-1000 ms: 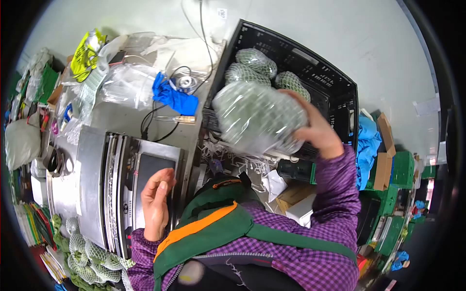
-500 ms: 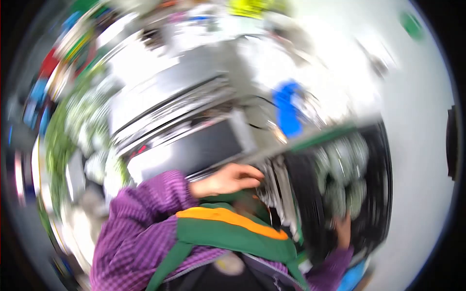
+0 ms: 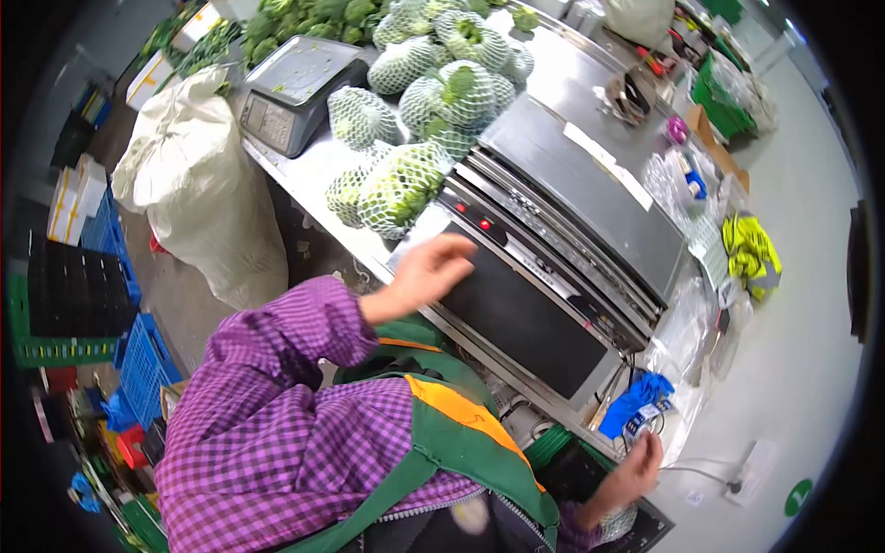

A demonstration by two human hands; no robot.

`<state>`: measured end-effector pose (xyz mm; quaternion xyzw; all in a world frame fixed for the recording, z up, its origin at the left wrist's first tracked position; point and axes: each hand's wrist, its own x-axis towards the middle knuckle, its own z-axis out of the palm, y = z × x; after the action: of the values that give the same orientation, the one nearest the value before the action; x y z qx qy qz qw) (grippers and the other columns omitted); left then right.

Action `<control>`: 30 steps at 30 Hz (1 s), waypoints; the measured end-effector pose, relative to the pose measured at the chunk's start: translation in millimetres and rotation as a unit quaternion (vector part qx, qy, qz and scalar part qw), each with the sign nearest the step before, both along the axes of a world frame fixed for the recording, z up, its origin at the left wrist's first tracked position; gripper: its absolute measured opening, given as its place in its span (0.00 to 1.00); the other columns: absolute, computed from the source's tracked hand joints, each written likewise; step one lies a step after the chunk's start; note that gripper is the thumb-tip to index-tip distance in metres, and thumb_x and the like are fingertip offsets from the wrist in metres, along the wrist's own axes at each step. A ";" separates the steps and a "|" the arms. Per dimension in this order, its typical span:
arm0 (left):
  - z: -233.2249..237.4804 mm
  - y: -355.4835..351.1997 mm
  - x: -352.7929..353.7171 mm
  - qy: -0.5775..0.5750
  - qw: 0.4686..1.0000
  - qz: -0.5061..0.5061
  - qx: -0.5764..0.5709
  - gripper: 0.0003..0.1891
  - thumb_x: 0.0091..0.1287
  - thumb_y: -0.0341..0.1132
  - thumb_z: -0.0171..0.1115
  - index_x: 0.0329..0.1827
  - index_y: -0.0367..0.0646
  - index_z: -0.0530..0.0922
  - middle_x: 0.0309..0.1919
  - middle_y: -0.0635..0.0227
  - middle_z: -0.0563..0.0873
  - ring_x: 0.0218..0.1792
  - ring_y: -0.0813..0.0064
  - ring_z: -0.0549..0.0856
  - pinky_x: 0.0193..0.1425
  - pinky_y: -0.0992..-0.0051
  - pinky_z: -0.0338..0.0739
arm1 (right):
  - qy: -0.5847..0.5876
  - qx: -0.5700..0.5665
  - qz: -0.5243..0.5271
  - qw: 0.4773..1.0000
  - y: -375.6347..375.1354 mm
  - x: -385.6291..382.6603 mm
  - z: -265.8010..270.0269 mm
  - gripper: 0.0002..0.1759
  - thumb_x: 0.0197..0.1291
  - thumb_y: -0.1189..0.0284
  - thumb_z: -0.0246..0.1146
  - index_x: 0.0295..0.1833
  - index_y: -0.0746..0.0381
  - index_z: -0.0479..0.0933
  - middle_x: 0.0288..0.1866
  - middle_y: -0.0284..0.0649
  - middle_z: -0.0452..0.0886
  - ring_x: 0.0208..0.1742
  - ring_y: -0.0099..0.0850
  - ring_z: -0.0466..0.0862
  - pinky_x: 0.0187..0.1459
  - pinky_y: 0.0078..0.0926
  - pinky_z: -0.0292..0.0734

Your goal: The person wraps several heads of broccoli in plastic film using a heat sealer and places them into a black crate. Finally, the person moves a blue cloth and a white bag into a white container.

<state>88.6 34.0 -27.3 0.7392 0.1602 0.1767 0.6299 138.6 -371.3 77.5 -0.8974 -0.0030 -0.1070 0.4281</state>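
Observation:
My left hand (image 3: 419, 276) hovers over the left front edge of a wrapping machine, close to its black plate (image 3: 521, 313). Nothing is in it, and its fingers are loosely bent and apart. My right hand (image 3: 629, 477) is raised above a black crate (image 3: 650, 530) at the lower right, with nothing visible in its fingers. Part of a netted item (image 3: 616, 525) shows in the crate under my right wrist. Just beyond those fingertips lie a blue cloth-like item (image 3: 636, 403) and small printed labels (image 3: 647, 417). Green vegetable heads in white foam nets (image 3: 406, 189) are piled beside the machine.
A scale (image 3: 300, 92) stands behind the pile, with loose broccoli (image 3: 313, 23) beyond. A full white sack (image 3: 203, 184) stands on the floor to the left. Clear plastic film (image 3: 682, 313) and a yellow vest (image 3: 751, 253) lie at the right. A cable (image 3: 696, 470) runs to the wall.
My view has swung left, bringing the netted pile, scale and sack into sight. My right hand has come up out of the crate of netted items. My left hand now hovers by the machine.

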 end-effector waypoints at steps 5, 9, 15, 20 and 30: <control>-29.1 90.8 -68.8 0.097 0.951 0.289 -0.051 0.32 0.60 0.29 0.67 0.66 0.38 0.62 0.62 0.59 0.69 0.59 0.67 0.73 0.56 0.71 0.75 | 0.017 0.029 0.359 0.933 193.3 53.2 -1.3 0.13 0.57 0.82 0.62 0.50 0.67 0.78 0.45 0.44 0.81 0.40 0.29 0.82 0.45 0.23 0.76; -42.6 103.3 -82.3 0.128 0.850 0.257 -0.441 0.49 0.56 0.38 0.74 0.73 0.30 0.49 0.65 0.50 0.66 0.65 0.61 0.68 0.67 0.62 0.66 | -0.008 -0.017 0.578 0.816 343.9 90.8 0.4 0.20 0.54 0.76 0.66 0.54 0.65 0.75 0.47 0.45 0.79 0.41 0.38 0.83 0.44 0.28 0.77; -57.1 108.4 -51.8 0.038 0.813 0.175 -0.554 0.35 0.66 0.43 0.64 0.71 0.42 0.56 0.65 0.63 0.70 0.63 0.62 0.73 0.67 0.58 0.68 | -0.124 -0.160 0.646 0.736 509.7 143.6 -106.3 0.30 0.49 0.56 0.69 0.56 0.60 0.76 0.47 0.48 0.80 0.53 0.47 0.77 0.53 0.42 0.71; -82.1 109.0 -56.7 -0.008 0.802 0.159 -0.576 0.22 0.70 0.39 0.58 0.65 0.45 0.65 0.61 0.65 0.75 0.60 0.66 0.76 0.63 0.59 0.73 | -0.133 -0.262 0.656 0.695 526.6 108.2 -95.7 0.25 0.48 0.48 0.67 0.40 0.59 0.82 0.36 0.43 0.80 0.43 0.40 0.76 0.45 0.38 0.66; 44.5 139.9 -16.9 -0.017 0.932 0.013 -0.362 0.36 0.62 0.34 0.64 0.71 0.33 0.58 0.60 0.59 0.75 0.59 0.69 0.75 0.64 0.70 0.69 | 0.073 0.118 0.502 0.853 405.4 121.9 42.4 0.35 0.51 0.62 0.70 0.62 0.64 0.68 0.61 0.50 0.71 0.63 0.43 0.71 0.66 0.36 0.63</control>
<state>71.7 173.9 17.2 0.4556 0.2116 0.1274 0.8552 260.5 34.1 119.9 -0.7218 -0.4096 0.1888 0.5249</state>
